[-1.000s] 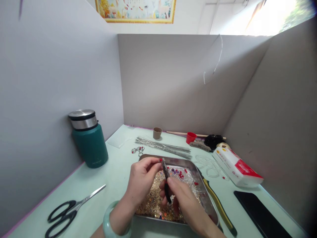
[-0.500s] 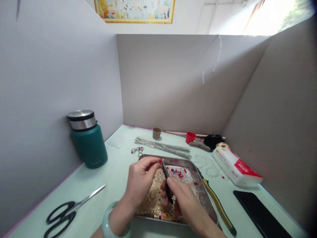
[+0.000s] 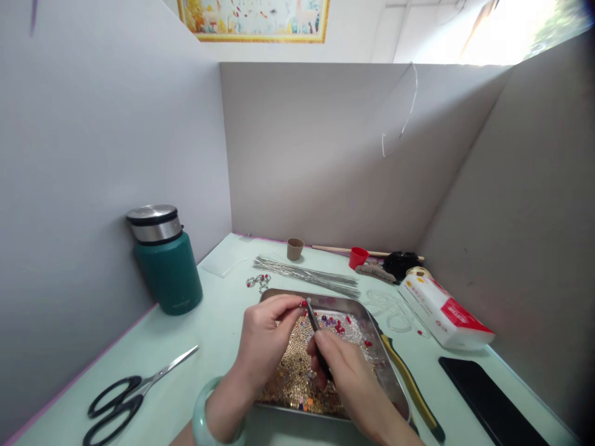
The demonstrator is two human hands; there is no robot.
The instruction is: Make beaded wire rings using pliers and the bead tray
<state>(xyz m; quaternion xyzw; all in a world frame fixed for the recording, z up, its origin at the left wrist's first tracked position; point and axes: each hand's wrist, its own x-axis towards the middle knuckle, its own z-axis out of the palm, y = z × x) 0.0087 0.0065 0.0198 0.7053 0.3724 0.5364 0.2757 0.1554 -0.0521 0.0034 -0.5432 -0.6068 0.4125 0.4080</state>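
Between the thumb and fingertips of my left hand (image 3: 274,325) is a small red bead (image 3: 304,303), pinched over the far part of a metal tray. In my right hand (image 3: 341,365) are slim black tweezers (image 3: 314,322), gripped like a pen, their tip touching or right beside the bead. The tray (image 3: 395,396) below is filled with gold beads (image 3: 292,378), with clear, red and purple ones toward its far right. Whether a wire runs through the pinched bead is too small to tell.
Scissors (image 3: 139,393) and a green flask (image 3: 170,272) stand left. Behind the tray lie metal wires (image 3: 307,275) and a beaded chain (image 3: 259,282). At right are yellow-handled pliers (image 3: 411,387), a black phone-like slab (image 3: 490,396) and a tissue pack (image 3: 444,310). Grey panels (image 3: 325,155) surround the table.
The tweezers have tilted more to the left at their tip, and my right fingers have shifted slightly on them. My left hand with the red bead has moved slightly right.
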